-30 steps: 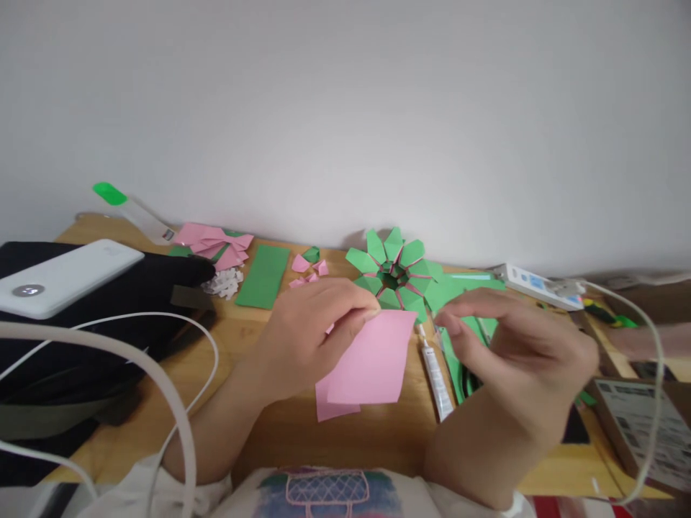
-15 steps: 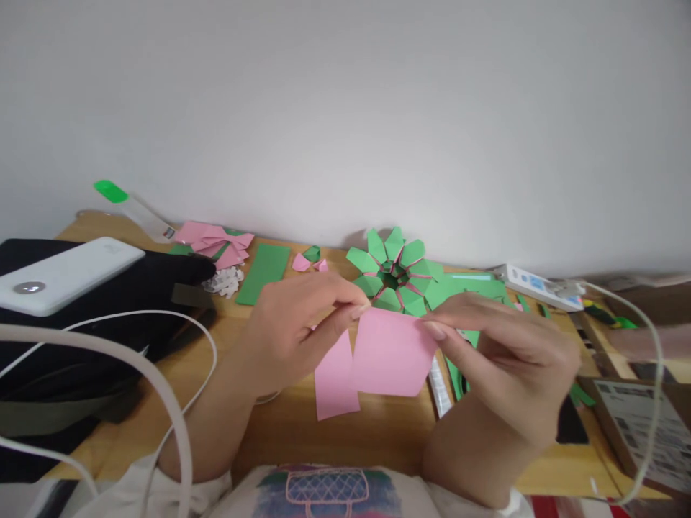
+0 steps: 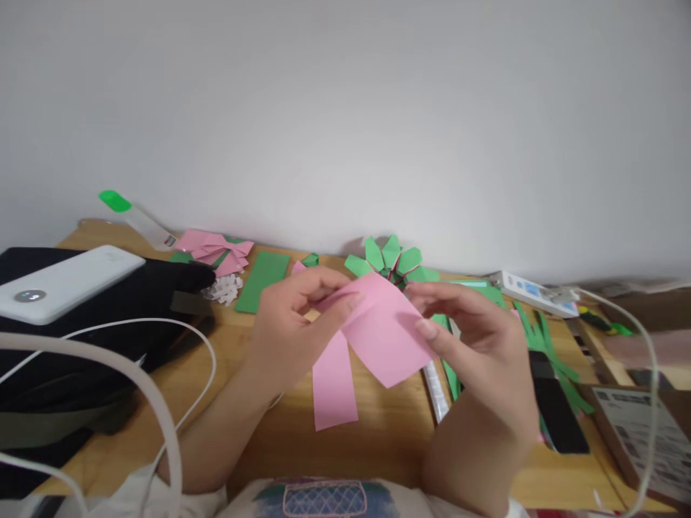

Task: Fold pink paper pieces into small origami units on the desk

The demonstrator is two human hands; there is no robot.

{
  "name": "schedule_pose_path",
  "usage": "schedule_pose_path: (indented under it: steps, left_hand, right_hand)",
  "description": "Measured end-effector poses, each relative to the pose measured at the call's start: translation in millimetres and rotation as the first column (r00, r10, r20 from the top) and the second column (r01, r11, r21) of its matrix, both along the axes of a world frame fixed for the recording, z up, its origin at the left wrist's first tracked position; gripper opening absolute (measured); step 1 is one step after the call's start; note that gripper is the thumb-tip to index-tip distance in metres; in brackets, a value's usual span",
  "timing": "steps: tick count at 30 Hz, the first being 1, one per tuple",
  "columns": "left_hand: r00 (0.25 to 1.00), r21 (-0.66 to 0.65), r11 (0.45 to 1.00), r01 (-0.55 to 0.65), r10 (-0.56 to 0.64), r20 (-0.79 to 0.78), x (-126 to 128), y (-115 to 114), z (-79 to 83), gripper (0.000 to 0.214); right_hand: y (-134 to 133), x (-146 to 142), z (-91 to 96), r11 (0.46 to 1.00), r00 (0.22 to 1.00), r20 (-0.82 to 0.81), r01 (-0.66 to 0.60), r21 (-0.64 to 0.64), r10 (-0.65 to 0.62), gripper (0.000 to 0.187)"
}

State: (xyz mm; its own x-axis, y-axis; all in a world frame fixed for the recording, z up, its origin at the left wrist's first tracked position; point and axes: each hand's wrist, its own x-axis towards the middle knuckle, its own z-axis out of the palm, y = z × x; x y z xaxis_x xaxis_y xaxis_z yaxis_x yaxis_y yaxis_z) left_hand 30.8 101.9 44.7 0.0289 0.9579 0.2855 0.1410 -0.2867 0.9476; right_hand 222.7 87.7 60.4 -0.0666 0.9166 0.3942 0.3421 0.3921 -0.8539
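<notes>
A square-looking piece of pink paper (image 3: pixel 386 338) is held up over the table, tilted with one corner pointing down. My left hand (image 3: pixel 302 316) pinches its left side, thumb in front and fingers behind. At the right edge, my right hand (image 3: pixel 475 345) has its thumb on the paper, with the other fingers curled partly behind. Below my left hand a pink paper strip (image 3: pixel 335 385) lies on the wood. Just behind the held sheet stands a ring of folded green paper petals (image 3: pixel 391 259) with pink inside, its front part hidden.
Toward the back left are a green paper rectangle (image 3: pixel 263 280), folded pink pieces (image 3: pixel 216 252) and white scraps (image 3: pixel 224 289). A white power bank (image 3: pixel 70 280) rests on black cloth. On the right are a phone (image 3: pixel 558 410), a power strip (image 3: pixel 534 293) and green offcuts. White cables loop on both sides.
The pink paper has turned so that a corner points down. My left hand now reaches further over it, and my right hand has shifted slightly left, uncovering the phone.
</notes>
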Motion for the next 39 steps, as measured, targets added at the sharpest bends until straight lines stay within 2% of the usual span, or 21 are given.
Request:
schedule_pose_path:
  steps: [1,3,5,8,11,14,16,19,23,28,32,34,36,39]
  left_hand:
    - [0.995,-0.049,0.999,-0.002,0.007,0.095,-0.5,1.2,-0.6,0.004]
    - [0.973,-0.138,0.988,0.076,-0.043,0.226,-1.4,3.2,-1.0,0.005]
    - [0.958,-0.181,0.97,0.165,-0.114,0.262,-1.4,3.8,-0.7,0.007]
    - [0.977,-0.172,0.968,0.184,-0.16,0.143,0.6,2.6,0.1,0.007]
    - [0.995,-0.088,0.992,0.091,-0.093,-0.028,3.4,0.6,0.7,0.012]
    - [0.997,-0.044,0.999,-0.002,-0.002,-0.075,5.5,-0.7,0.3,0.015]
    - [0.997,-0.059,0.997,-0.045,0.041,-0.06,6.0,-0.8,-0.7,0.012]
    - [0.998,-0.058,0.996,-0.061,0.059,-0.026,5.5,0.0,-3.1,0.012]
    - [0.999,-0.056,0.997,-0.05,0.05,-0.009,4.9,0.1,-4.1,0.012]
    - [1.0,-0.083,0.997,0.007,-0.007,-0.004,6.8,-4.1,2.1,0.011]
    - [0.987,-0.128,0.986,0.11,-0.093,0.132,9.1,-8.7,9.3,0.009]
    - [0.982,-0.134,0.984,0.118,-0.095,0.164,10.3,-10.7,11.7,0.008]
    - [0.992,-0.084,0.993,0.078,-0.068,0.11,11.8,-12.3,12.5,0.01]
    - [0.999,0.028,1.0,-0.003,0.005,-0.052,14.5,-14.3,11.1,0.013]
  right_hand:
    - [-0.1,1.7,-1.4,1.0,1.0,-0.013,0.007,-0.031,-0.007,0.013]
    - [0.2,4.2,-4.4,0.998,0.998,-0.019,0.051,-0.043,-0.052,0.004]
    - [0.9,4.6,-6.9,0.993,0.993,-0.014,0.118,0.003,-0.118,0.003]
    - [1.3,1.3,-9.3,0.991,0.993,0.036,0.105,0.086,-0.108,0.005]
    - [-0.3,-4.1,-10.5,0.987,0.991,0.044,0.118,0.108,-0.123,0.009]
    - [-4.0,-7.1,-11.1,0.976,0.978,-0.025,0.21,0.063,-0.209,0.016]
    - [-6.7,-6.4,-11.4,0.987,0.978,-0.137,0.161,0.028,-0.156,0.019]
    - [-9.0,-3.5,-11.4,1.0,0.955,-0.295,-0.007,0.016,0.011,0.024]
    - [-7.5,-5.0,-10.1,0.991,0.949,-0.292,-0.135,-0.023,0.123,0.03]
    - [-3.7,-17.3,-9.4,0.988,0.963,-0.237,-0.146,-0.05,0.13,0.038]
    - [-3.1,-24.8,-11.3,0.992,0.973,-0.216,-0.103,-0.067,0.086,0.037]
    - [-3.7,-25.3,-11.9,0.992,0.973,-0.215,-0.105,-0.065,0.089,0.033]
    - [-4.8,-24.1,-12.1,0.991,0.971,-0.211,-0.123,-0.056,0.108,0.033]
    - [-6.9,-21.5,-11.5,0.987,0.974,-0.178,-0.152,-0.047,0.142,0.044]
